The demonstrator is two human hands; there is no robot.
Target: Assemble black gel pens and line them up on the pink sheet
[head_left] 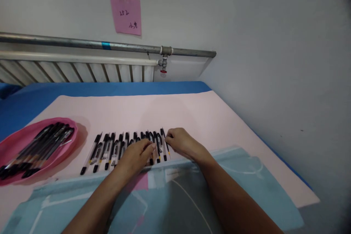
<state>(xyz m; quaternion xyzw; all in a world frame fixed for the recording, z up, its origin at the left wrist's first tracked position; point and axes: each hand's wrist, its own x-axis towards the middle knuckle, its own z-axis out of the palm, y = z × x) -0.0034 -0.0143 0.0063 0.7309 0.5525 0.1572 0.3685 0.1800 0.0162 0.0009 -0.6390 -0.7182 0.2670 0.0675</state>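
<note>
Several black-capped pens [109,148] lie side by side in a row on a pale pink sheet [142,111]. My left hand [137,155] rests over the middle of the row, fingertips touching pens near its right end. My right hand [182,142] sits at the right end of the row, its fingertips pinching the outermost pen [164,146]. A pink oval tray [16,142] at the left holds several more black pens [41,148].
A light blue printed mat [233,179] lies under my forearms. The table has a blue cover [82,89] and stands against a grey wall on the right. A radiator [76,69], a metal pipe and a pink note [125,14] are at the back.
</note>
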